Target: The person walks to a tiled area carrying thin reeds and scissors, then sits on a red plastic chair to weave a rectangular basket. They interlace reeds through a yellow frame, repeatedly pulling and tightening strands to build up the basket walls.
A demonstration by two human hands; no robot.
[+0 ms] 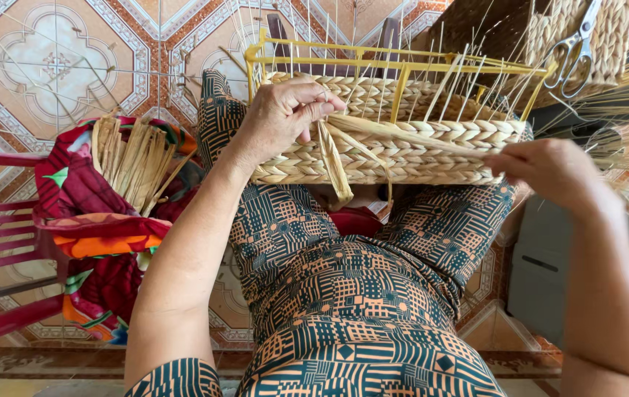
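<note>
A half-woven straw basket (395, 151) on a yellow wire frame (400, 70) rests on the person's lap. The left hand (281, 117) pinches a flat straw strand (333, 165) against the basket's near wall. The right hand (550, 169), at the basket's right end, grips the braided strand (432, 132) running along the rim. Scissors (575, 48) lie behind the basket.

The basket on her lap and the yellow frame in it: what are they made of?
The basket looks like braided dried straw or a similar plant fibre, matte tan, with loose strands. The yellow frame seems to be painted metal rod: thin, straight, glossy.
</note>
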